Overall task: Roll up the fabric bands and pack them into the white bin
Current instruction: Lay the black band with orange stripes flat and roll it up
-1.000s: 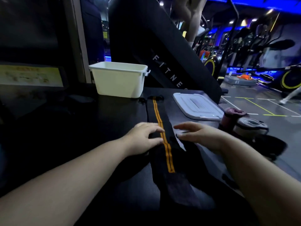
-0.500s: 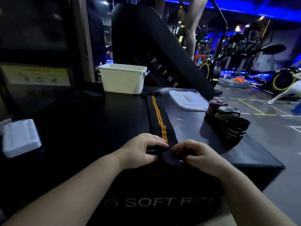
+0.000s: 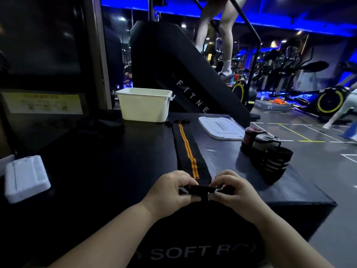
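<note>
- Two hands meet at the near end of one fabric band, a black strip with twin orange stripes. It lies flat on the counter and runs straight away toward the far edge.
- Left hand: fingers curled over the band's near end and pinching a small, tight roll of it.
- Right hand: fingers curled the same way, pinching the roll from the other side. The fingertips of the two hands nearly touch.
- White bin: upright at the far edge of the counter, just left of the band's far end. Its inside cannot be seen.
- Lid: flat on the counter, right of the band's far end and apart from the bin.
- Rolled bands: three, clustered and touching near the counter's right edge.
- White block: at the far left, well apart from the hands.
</note>
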`<action>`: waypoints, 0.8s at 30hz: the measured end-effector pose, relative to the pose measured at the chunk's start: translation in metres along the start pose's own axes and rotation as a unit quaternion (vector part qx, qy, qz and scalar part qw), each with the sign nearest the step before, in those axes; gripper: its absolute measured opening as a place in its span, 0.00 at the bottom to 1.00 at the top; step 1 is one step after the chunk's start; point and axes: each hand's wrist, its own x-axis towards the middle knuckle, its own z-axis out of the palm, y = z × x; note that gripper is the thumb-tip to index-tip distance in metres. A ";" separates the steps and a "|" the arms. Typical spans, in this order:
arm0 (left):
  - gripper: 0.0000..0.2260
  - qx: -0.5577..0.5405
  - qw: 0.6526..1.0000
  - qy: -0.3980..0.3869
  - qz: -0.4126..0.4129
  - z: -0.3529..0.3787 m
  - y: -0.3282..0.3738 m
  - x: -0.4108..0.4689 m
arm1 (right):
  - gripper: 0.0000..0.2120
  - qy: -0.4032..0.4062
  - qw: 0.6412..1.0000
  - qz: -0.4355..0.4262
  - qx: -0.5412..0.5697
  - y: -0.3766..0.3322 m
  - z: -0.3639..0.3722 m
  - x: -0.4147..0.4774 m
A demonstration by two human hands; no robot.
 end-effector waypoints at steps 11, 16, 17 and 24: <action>0.04 -0.042 0.993 -0.044 -0.101 -0.005 0.004 0.004 | 0.12 0.000 0.998 0.042 -0.049 0.001 0.007 0.005; 0.07 -0.122 0.981 -0.043 -0.145 -0.007 0.008 0.005 | 0.14 -0.008 0.998 0.061 -0.026 -0.001 0.008 0.003; 0.07 -0.120 0.981 -0.042 -0.148 -0.006 0.008 0.005 | 0.14 -0.008 0.998 0.064 -0.020 -0.001 0.008 0.003; 0.12 -0.119 0.976 -0.048 -0.175 -0.005 0.006 0.010 | 0.04 0.034 0.996 0.077 0.002 -0.001 0.013 0.004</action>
